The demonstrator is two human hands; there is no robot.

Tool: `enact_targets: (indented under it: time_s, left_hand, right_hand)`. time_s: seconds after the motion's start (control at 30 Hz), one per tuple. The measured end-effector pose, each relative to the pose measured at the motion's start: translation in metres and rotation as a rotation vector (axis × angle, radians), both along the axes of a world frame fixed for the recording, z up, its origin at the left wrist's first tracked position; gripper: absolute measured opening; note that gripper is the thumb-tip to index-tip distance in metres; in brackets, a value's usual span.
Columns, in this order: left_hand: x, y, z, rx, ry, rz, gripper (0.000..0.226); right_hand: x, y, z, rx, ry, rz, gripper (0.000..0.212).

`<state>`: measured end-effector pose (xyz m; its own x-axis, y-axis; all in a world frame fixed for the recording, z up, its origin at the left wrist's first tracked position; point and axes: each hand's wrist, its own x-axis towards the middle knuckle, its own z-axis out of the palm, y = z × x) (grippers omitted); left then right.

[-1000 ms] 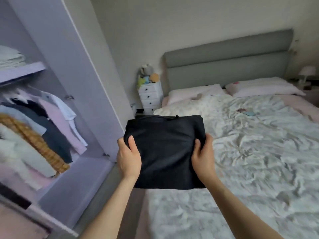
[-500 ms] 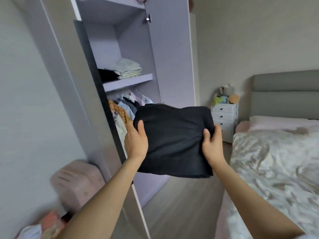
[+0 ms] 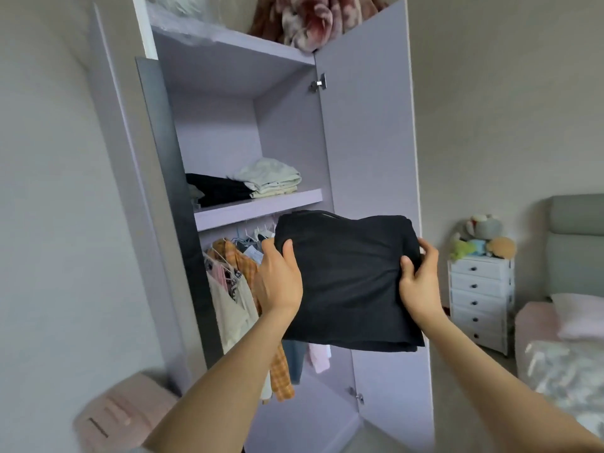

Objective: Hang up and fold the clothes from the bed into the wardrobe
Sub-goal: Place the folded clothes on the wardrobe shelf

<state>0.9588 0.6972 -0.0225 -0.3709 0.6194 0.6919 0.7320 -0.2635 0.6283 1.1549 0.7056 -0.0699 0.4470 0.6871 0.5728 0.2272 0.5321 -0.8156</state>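
While thumbs press on top | both hands' fingers grip folded black garment

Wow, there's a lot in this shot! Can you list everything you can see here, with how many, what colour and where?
folded garment: one, black, held in front of the wardrobe
wardrobe: one, lilac, doors open, centre
shelf: one, lilac, above the hanging rail
folded black clothes: one pile, on the shelf, left
folded pale clothes: one pile, on the shelf, right
hanging clothes: several, orange check, cream, pink, blue, under the shelf
blanket: one, dark pink, on top of the wardrobe
drawer unit: one, white, right of the wardrobe
soft toys: a few, on the drawer unit
bed: one, grey headboard, far right
left hand: grips the garment's left edge
right hand: grips its right edge
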Motion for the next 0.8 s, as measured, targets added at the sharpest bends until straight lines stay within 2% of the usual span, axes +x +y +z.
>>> enact_targets:
  time_s: [0.17, 0.33, 0.53, 0.8]
  left_hand:
    - [0.015, 0.131, 0.048, 0.076, 0.088, 0.065, 0.039]
    - [0.015, 0.227, 0.099, 0.159, 0.059, 0.073, 0.039]
    - [-0.016, 0.327, 0.131, 0.247, 0.017, 0.058, 0.036]
    - [-0.091, 0.460, 0.167, 0.348, -0.028, 0.139, 0.036]
  right_hand:
    - [0.009, 0.131, 0.045, 0.097, -0.037, -0.037, 0.038]
    - [0.008, 0.230, 0.107, 0.156, -0.071, -0.018, 0.038]
    - [-0.021, 0.337, 0.141, 0.273, -0.114, 0.021, 0.038]
    - [-0.091, 0.482, 0.194, 0.416, -0.246, 0.082, 0.040]
